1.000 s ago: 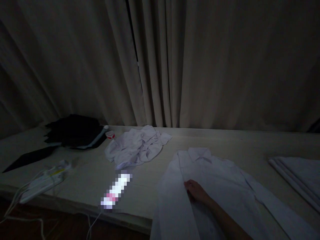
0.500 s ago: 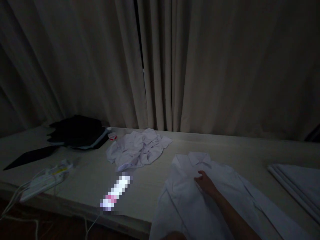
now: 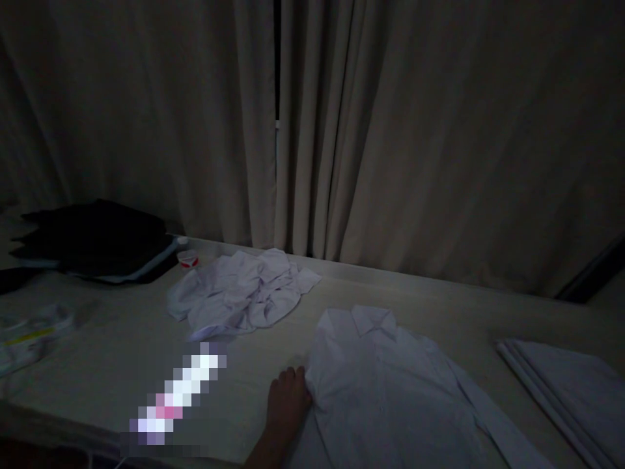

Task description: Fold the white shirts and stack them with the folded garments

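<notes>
A white collared shirt [image 3: 390, 391] lies spread on the table with its collar toward the curtain, and its lower part runs out of the bottom of the view. My left hand [image 3: 288, 398] is at the shirt's left edge, below the shoulder. Its fingers are curled and closed on the fabric there; the thumb side is partly hidden against the shirt. My right hand is out of view. Beyond my left hand, a crumpled white garment [image 3: 249, 290] lies loosely heaped.
A blurred-out bright phone-like object [image 3: 180, 394] lies left of my hand. Folded white cloth [image 3: 566, 384] is at the right. Dark folded clothes [image 3: 97, 238], a small red-and-white cup [image 3: 188, 259] and a white item with a yellow stripe [image 3: 32, 335] are at the left. Curtains [image 3: 195, 117] hang behind.
My right hand, earlier over the shirt's chest, has left the view. My left hand has come up from the bottom edge and closed on the shirt's left side. The view has turned rightward.
</notes>
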### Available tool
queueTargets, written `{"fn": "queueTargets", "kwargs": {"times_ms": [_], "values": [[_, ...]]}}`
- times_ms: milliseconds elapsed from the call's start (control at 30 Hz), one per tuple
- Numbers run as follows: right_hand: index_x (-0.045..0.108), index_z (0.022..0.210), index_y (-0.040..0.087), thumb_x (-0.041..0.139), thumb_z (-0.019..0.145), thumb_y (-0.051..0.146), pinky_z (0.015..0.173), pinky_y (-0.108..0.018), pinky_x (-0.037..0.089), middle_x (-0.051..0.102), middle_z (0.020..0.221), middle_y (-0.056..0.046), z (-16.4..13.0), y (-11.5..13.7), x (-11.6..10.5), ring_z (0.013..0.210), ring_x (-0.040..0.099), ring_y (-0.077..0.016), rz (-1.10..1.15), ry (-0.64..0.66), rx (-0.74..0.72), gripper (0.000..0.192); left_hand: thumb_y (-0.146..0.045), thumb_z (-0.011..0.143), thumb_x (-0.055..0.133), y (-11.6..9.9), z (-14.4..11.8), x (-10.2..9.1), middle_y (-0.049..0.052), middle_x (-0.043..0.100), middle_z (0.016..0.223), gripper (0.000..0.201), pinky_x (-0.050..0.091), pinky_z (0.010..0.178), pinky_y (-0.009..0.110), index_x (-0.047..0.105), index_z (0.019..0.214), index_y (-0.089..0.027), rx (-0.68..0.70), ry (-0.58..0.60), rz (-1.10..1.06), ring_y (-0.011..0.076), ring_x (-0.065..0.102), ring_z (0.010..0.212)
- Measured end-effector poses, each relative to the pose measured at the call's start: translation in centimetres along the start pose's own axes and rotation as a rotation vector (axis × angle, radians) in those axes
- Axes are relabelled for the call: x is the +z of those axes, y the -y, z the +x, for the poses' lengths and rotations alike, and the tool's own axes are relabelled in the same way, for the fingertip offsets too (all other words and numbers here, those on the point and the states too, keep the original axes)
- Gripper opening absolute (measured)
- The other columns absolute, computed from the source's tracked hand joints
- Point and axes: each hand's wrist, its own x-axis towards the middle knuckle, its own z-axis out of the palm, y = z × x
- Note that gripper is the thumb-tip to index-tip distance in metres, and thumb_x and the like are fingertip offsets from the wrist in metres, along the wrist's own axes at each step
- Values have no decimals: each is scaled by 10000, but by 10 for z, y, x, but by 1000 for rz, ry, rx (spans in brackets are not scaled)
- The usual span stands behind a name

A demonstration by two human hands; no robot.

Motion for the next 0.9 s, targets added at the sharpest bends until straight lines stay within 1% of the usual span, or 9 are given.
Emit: {"fn": "queueTargets", "kwargs": {"times_ms": [167,267,367,467,500,567,633,767,900], "values": [[597,596,351,576,527,623,570,-419,491,587,574,-25,11,27,-3,611,605,-258,0,27,-73,281,-173,833,317,13,15,10,124,672,994,345,448,737,358,591,1043,-161,-37,53,-41,251,641,902],[583,690,266,516,670,625,706,-358,495,614,710,-27,20,69,-3,742,590,-219,74,4,-185,366,-258,876,275,30,20,12,117,694,956,363,450,749,353,588,1033,-163,-81,75,-66,244,655,899],[548,774,218,489,786,550,728,-284,446,576,788,1,49,145,-11,778,533,-160,244,48,-364,338,-261,871,275,44,23,13,121,703,956,376,453,766,352,583,1060,-155,-129,97,-71,241,659,919],[510,764,211,565,761,474,495,-221,320,442,617,64,92,236,-14,545,393,-94,467,182,-403,268,-358,849,354,48,25,13,148,670,1078,419,458,789,361,537,1157,-142,-170,99,-91,250,643,971],[511,762,206,590,739,421,466,-217,284,426,598,70,104,264,-12,516,367,-85,531,184,-401,230,-433,830,394,47,25,13,157,648,1126,478,457,806,366,520,1185,-138,-174,89,-110,256,631,996],[523,829,208,615,703,290,463,-212,287,474,628,60,123,313,-4,535,418,-88,612,206,-417,177,-556,778,453,44,26,9,164,623,1164,609,453,829,372,503,1213,-133,-166,52,-155,266,615,1016],[526,918,211,612,697,210,483,-211,334,528,689,38,132,350,6,574,481,-100,643,269,-446,237,-568,765,477,41,28,3,148,635,1140,604,448,841,369,526,1191,-143,-122,14,-181,264,609,1017],[510,1057,215,608,704,126,501,-215,387,557,786,9,135,394,14,622,531,-110,605,296,-514,376,-529,792,473,39,34,-4,104,668,1090,476,434,873,351,595,1090,-179,-4,-58,-231,245,602,1029],[501,1117,211,571,736,100,492,-202,375,545,786,11,143,411,8,616,519,-98,478,250,-592,403,-461,857,360,52,40,-2,100,701,949,419,447,810,345,640,950,-164,-21,-72,-276,228,638,908]]}}
